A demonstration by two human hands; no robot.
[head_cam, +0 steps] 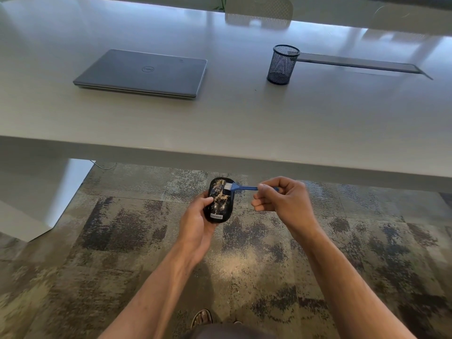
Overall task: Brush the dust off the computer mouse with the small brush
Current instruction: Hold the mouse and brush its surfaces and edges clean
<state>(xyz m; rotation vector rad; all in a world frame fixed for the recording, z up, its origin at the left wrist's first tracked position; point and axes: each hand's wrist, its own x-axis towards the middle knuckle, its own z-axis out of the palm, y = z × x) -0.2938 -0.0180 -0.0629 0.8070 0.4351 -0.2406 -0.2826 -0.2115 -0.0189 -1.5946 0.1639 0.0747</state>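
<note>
I hold the black mouse [220,200] in my left hand [195,222], below the table [220,123] edge and over the carpet [122,241]; my grip wraps its near end, thumb along its left side. Tan dust speckles its top. My right hand [281,200], just right of the mouse, pinches the blue handle of the small brush [236,187] between thumb and curled fingers, with the white bristles touching the mouse's far end. A label near the mouse's near end reads "Lenovo". On the table beyond the mouse lie a closed grey laptop [141,73] marked "Dell" and, to its right, an upright mesh pen cup [282,64].
</note>
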